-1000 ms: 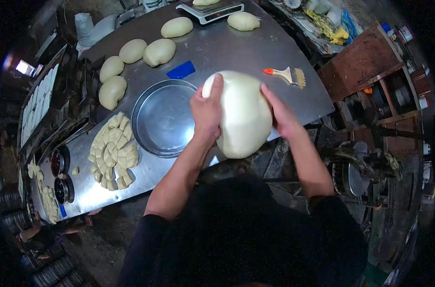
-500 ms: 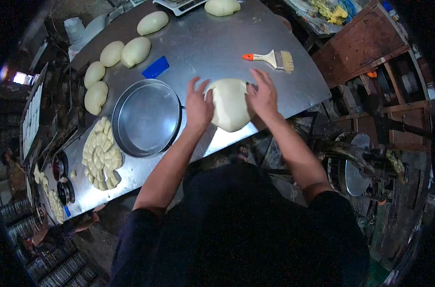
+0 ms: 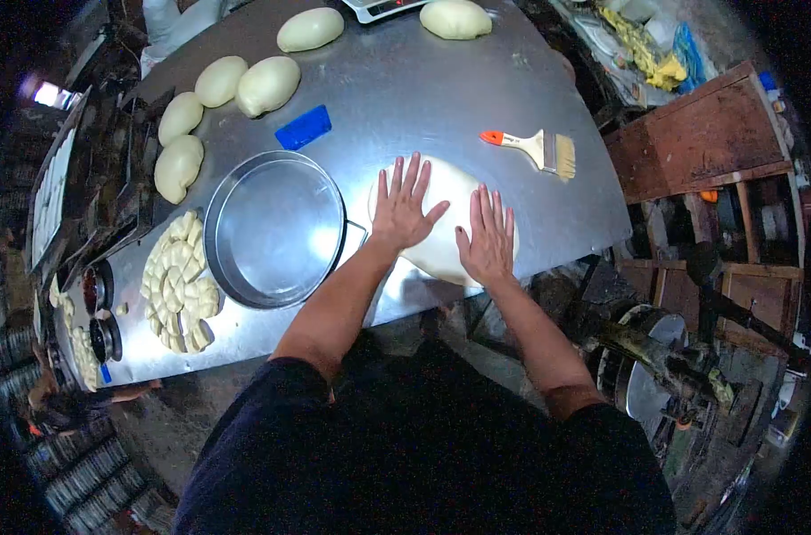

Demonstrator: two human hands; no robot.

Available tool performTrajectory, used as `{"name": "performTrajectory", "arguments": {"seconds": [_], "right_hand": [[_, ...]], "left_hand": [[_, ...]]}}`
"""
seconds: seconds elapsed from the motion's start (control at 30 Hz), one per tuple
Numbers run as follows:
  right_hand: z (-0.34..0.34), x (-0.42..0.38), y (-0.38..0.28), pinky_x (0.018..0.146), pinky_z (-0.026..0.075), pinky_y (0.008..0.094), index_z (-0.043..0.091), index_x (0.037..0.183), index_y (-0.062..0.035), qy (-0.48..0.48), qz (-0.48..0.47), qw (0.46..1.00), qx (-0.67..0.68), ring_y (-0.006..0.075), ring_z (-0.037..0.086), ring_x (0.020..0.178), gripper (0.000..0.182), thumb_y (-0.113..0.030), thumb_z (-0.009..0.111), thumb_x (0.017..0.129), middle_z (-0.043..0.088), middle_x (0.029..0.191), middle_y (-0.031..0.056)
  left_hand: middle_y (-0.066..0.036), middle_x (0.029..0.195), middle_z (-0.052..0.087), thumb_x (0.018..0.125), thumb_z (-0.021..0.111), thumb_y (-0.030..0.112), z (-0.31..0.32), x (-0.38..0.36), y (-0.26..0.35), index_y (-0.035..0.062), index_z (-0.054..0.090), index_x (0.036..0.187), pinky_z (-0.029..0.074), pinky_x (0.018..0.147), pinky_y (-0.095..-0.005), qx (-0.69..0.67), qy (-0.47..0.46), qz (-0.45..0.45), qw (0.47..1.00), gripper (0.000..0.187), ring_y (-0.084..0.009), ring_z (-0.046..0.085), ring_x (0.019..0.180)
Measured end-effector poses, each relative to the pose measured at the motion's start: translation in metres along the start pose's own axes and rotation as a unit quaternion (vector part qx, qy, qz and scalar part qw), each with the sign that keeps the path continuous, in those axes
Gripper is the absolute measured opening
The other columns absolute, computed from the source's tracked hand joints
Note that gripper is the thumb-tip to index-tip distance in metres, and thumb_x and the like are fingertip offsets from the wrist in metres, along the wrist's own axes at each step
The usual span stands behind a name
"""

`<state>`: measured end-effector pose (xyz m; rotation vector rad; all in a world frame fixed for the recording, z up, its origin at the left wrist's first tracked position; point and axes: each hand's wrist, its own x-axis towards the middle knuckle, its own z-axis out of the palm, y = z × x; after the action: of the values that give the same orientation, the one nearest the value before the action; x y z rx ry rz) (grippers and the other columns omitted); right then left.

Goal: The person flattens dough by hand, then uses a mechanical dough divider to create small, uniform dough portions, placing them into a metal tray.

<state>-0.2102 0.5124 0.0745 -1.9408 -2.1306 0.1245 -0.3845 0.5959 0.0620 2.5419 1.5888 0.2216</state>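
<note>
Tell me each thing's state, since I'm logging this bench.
Dough: flattened on table, under both palms.
Left hand: open, pressing dough.
Right hand: open, pressing dough.
Round pan: empty.
Brush: lying flat, untouched.
Cut dough pieces: arranged in a ring.

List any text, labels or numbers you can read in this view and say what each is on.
None can be read.
Scale at the table's far edge: display cut off, no digits legible.
Packets on the right shelf: print too blurred.
Blue scraper, brush, round pan: no markings visible.
</note>
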Motion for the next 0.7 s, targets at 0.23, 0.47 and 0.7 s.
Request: {"name": "performTrajectory", "arguments": {"seconds": [0.23,0.47,0.7], "right_hand": [[-0.06,0.076,-0.013,0.113,0.011,0.0601,0.011,0.152,-0.0073,-0.282,0.037,0.957,-0.058,0.035,0.007,0.146,0.079,-0.054,0.039,0.093,0.004,0.159,0.0122],[0.01,0.115,-0.062,0.11,0.001,0.067,0.016,0.153,-0.021,-0.15,-0.087,0.982,-0.082,0.0373,-0.003,0.146,0.079,-0.061,0.042,0.09,0.002,0.16,0.0114],[-0.006,0.138,-0.038,0.109,-0.005,0.0677,0.015,0.153,-0.0255,-0.213,-0.073,0.973,-0.048,0.0389,-0.004,0.145,0.092,-0.073,0.046,0.081,0.002,0.159,0.0133]], "left_hand": [[-0.021,0.156,0.015,0.094,0.042,0.045,-0.032,-0.006,0.008,-0.0006,0.02,0.149,0.011,0.115,-0.0547,0.072,0.104,-0.047,0.991,0.075,-0.0393,0.01,0.145],[-0.018,0.157,0.01,0.096,0.042,0.043,-0.018,-0.125,0.027,0.0218,0.025,0.151,0.008,0.111,-0.0654,-0.055,-0.035,0.077,0.995,0.061,-0.0414,0.008,0.144],[-0.017,0.158,0.008,0.088,0.053,0.05,-0.008,-0.135,0.046,0.0309,0.03,0.149,0.014,0.105,-0.0719,-0.066,-0.021,0.059,0.996,0.068,-0.0443,0.007,0.144]]}}
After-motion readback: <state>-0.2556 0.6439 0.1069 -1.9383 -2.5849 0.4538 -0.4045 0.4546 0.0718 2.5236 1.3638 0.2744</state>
